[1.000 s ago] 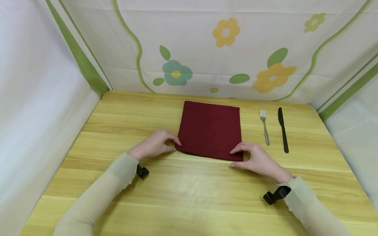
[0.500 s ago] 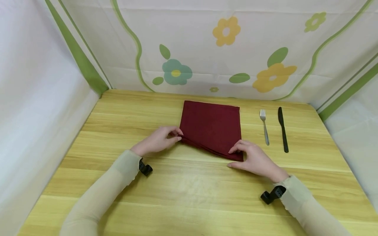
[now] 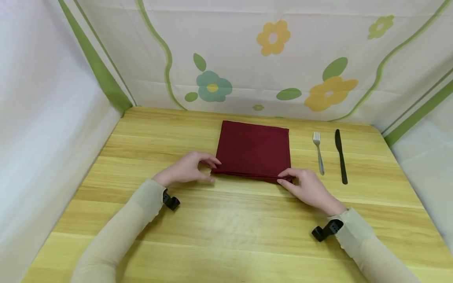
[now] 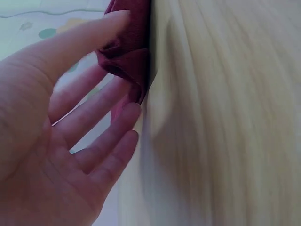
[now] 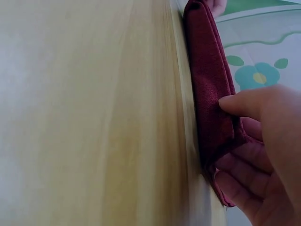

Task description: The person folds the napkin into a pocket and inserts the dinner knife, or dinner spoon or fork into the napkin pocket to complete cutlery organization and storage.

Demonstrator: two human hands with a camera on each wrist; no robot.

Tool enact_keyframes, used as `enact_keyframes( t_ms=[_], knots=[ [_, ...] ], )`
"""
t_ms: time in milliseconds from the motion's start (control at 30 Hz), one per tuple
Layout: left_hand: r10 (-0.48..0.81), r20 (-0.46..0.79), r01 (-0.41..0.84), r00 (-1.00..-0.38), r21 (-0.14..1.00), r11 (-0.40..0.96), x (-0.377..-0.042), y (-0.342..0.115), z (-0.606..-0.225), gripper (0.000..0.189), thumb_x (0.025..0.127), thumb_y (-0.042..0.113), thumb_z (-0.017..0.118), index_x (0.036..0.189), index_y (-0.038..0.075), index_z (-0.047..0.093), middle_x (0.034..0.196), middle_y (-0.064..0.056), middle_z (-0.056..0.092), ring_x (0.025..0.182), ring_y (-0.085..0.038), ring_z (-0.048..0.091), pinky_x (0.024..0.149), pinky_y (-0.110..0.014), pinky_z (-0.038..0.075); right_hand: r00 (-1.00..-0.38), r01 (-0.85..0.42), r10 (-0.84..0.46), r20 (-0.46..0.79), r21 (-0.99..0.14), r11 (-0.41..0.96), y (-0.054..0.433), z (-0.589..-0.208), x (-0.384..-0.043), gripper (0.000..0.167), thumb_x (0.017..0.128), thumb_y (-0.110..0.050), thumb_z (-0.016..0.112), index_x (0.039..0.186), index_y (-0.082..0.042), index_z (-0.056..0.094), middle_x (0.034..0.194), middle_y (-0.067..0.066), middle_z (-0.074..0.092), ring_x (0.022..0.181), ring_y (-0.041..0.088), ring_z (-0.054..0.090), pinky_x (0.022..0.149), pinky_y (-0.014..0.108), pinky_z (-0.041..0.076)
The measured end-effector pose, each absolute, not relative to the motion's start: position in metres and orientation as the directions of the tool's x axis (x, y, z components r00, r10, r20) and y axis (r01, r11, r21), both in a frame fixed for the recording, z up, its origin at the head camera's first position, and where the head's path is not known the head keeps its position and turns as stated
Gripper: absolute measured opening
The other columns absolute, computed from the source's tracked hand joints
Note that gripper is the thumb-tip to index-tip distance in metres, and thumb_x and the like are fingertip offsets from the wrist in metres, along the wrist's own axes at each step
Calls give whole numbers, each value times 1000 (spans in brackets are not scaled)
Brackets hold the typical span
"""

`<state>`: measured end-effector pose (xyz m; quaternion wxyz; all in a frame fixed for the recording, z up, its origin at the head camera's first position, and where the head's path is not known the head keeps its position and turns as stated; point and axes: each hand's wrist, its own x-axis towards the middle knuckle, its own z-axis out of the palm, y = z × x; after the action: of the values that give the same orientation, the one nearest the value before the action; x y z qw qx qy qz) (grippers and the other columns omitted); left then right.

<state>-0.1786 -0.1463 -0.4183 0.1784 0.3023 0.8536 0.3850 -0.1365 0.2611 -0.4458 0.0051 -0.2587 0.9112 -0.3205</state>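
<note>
A dark red cloth napkin [image 3: 253,149] lies folded on the wooden table, its near edge turned over into a fold. At its near left corner is my left hand [image 3: 184,168], fingertips on the cloth and thumb held apart from them. The left wrist view shows these loosely spread fingers [image 4: 109,146] by the layered napkin corner [image 4: 127,59]. My right hand [image 3: 308,188] pinches the near right edge of the napkin between thumb and fingers. In the right wrist view the thumb presses the folded red edge [image 5: 209,80], with the other fingers behind it.
To the right of the napkin lie a silver fork [image 3: 319,153] and a black knife [image 3: 341,157], side by side. A white curtain with printed flowers [image 3: 247,63] hangs behind the wooden table [image 3: 226,228], and more white cloth hangs at both sides.
The napkin's near edge has been folded away from me, first on the left, then on the right. My left thumb has let go of it; my right hand now pinches the edge.
</note>
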Motion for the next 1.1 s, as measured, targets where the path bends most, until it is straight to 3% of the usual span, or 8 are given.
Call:
enact_keyframes(
  t_ms=[100,233,433,667,833,967,1100],
  knots=[
    [671,-82,402,-737,745,533,-177,-149,-418,47,85,7,84,129,17,71,124,7,68,118,-14,60,101,-38,48,-870,-460,-470,152,-592,662,261,-446,-138,10,98,-24,72,106,-19,78,96,-9,72,65,8,55,57,27,46],
    [671,-52,443,-739,713,544,-177,-146,-420,37,91,0,76,123,19,75,122,8,69,113,-13,62,96,-36,50,-872,-458,-466,151,-590,665,261,-446,-139,10,98,-23,73,105,-19,78,94,-10,71,74,7,60,62,28,49],
    [631,-45,419,-774,711,565,-179,-143,-423,24,92,8,78,113,19,79,115,7,72,110,-13,65,93,-34,53,-875,-448,-464,141,-601,662,261,-446,-141,11,98,-24,72,106,-18,78,95,-9,72,73,7,61,61,28,50],
    [609,-67,368,-790,744,559,-181,-144,-424,23,96,21,75,118,16,77,118,4,71,113,-14,64,95,-38,52,-885,-417,-450,119,-630,655,264,-448,-142,11,98,-25,72,106,-19,77,95,-8,72,65,9,56,55,26,46],
    [601,-54,366,-798,749,553,-183,-145,-427,22,100,28,69,119,17,76,117,5,71,97,-12,63,86,-37,52,-884,-408,-456,107,-655,636,264,-447,-142,11,98,-25,72,106,-18,77,93,-10,70,80,8,63,64,27,51],
    [583,-47,361,-811,744,562,-182,-144,-427,23,102,30,66,119,18,75,117,5,71,88,-13,60,82,-35,51,-882,-406,-460,105,-664,627,264,-447,-141,11,98,-25,73,106,-19,77,92,-11,70,81,8,63,66,28,52],
    [577,-33,369,-816,740,563,-183,-142,-427,21,103,29,64,118,18,75,115,6,71,77,-14,56,77,-35,50,-873,-409,-479,93,-674,615,266,-447,-140,18,90,-23,82,107,-20,76,95,-11,70,85,8,64,72,31,54]
  ],
)
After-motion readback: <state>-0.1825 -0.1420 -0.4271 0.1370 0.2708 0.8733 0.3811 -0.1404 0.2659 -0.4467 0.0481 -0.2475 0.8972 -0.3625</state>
